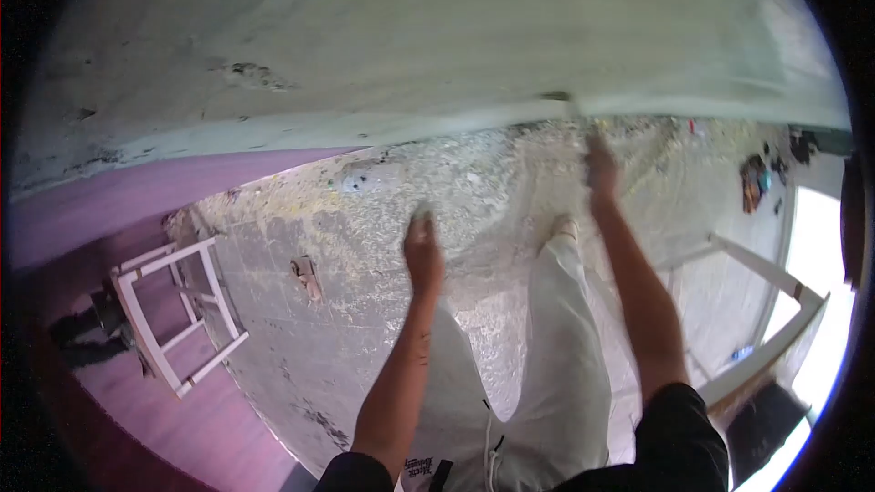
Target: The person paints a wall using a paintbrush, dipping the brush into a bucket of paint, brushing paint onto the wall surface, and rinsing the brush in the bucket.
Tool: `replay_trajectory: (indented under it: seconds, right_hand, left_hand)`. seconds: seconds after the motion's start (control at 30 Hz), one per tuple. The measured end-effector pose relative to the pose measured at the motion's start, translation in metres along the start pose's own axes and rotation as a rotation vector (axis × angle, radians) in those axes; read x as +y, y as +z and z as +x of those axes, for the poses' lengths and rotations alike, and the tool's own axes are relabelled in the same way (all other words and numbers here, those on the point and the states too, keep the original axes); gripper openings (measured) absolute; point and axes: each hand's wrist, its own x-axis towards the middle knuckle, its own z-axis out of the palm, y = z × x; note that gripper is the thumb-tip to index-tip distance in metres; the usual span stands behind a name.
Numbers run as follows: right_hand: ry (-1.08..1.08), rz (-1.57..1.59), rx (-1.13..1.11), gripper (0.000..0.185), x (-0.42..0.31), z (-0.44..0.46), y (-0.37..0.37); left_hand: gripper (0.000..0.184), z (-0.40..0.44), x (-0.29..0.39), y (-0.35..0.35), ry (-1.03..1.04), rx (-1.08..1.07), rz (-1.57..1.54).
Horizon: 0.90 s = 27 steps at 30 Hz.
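Toward 8 o'clock, a white wooden frame (178, 314) is seen; nearer the centre, a small pinkish-brown object (307, 279) is left on the stained floor (273, 310). Just left of centre, the left hand (424, 241) is held above the floor with fingers curled; whether anything is gripped cannot be told. Between 2 and 3 o'clock, the right hand (600, 169) is blurred; a thin tool (572, 107) seems to be grasped, pointed toward the pale green wall (437, 46) at 12 o'clock. Near 3 o'clock, a multicoloured heap (755, 182) is seen on the floor, its contents indistinct.
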Motion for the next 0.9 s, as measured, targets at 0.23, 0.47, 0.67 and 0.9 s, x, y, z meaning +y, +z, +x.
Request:
replay_trajectory:
  seconds: [0.23,0.47,0.67,0.9]
  right_hand:
    - [0.302,0.503,0.349,0.030,-0.084,0.034,-0.147]
    - [0.197,0.150,0.049,0.038,-0.089,-0.066,0.096]
    - [0.192,0.512,-0.285,0.039,-0.196,-0.221,0.381]
    - [0.546,0.556,-0.306,0.030,-0.262,-0.199,0.337]
  left_hand:
    - [0.038,0.028,0.070,0.092,0.013,-0.090,-0.396]
    - [0.037,-0.004,-0.019,-0.037,-0.100,-0.008,-0.431]
    - [0.036,-0.053,-0.138,-0.155,-0.277,0.146,-0.254]
    - [0.033,-0.039,-0.105,-0.136,-0.277,0.195,-0.376]
